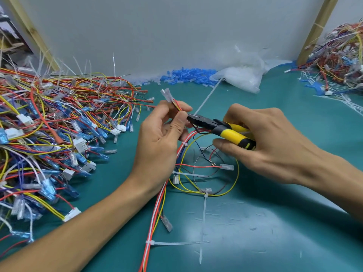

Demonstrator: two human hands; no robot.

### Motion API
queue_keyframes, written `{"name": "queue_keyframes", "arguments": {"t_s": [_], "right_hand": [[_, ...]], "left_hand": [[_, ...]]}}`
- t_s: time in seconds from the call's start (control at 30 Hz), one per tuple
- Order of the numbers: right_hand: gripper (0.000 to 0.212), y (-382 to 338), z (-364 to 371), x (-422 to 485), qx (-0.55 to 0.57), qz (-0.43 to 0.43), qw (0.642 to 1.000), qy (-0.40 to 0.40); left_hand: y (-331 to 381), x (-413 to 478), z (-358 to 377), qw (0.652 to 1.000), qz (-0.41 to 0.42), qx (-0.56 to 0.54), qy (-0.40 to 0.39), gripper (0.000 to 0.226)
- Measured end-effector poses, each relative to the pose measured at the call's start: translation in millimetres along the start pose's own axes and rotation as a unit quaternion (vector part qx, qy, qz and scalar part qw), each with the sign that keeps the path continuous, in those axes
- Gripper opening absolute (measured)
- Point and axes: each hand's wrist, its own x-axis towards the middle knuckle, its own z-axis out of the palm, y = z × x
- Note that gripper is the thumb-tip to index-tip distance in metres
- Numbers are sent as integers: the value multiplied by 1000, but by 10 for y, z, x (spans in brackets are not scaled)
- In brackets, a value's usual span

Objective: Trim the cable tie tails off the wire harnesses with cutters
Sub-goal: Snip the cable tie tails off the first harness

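My left hand [163,134] pinches a wire harness [182,169] near its clear connector end, lifted above the teal mat. A long white cable tie tail [207,99] sticks up and to the right from the spot by my thumb. My right hand [269,142] grips yellow-and-black cutters [218,128], whose dark jaws sit at the base of that tail. The rest of the harness loops on the mat below, with other white tie tails [204,214] sticking out from it.
A big heap of untrimmed harnesses [49,134] fills the left side. Another harness pile [339,61] lies at the far right. Blue sleeves [186,75] and a clear plastic bag [241,73] lie along the grey back wall. Small clippings dot the teal mat [255,222].
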Motion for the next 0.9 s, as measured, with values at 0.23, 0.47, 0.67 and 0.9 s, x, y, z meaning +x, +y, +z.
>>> {"name": "queue_keyframes", "arguments": {"t_s": [0.23, 0.47, 0.67, 0.9], "right_hand": [[39, 45, -12, 18, 51, 26, 998, -10], [39, 88, -43, 25, 68, 34, 997, 2], [41, 114, -51, 16, 57, 42, 997, 0], [43, 141, -52, 24, 50, 28, 998, -5]], "left_hand": [[41, 70, -90, 995, 74, 63, 20, 69], [52, 168, -256, 970, 106, 217, 19, 23], [73, 134, -234, 961, 145, 234, -18, 26], [76, 135, -213, 932, 217, 288, -29, 14]]}}
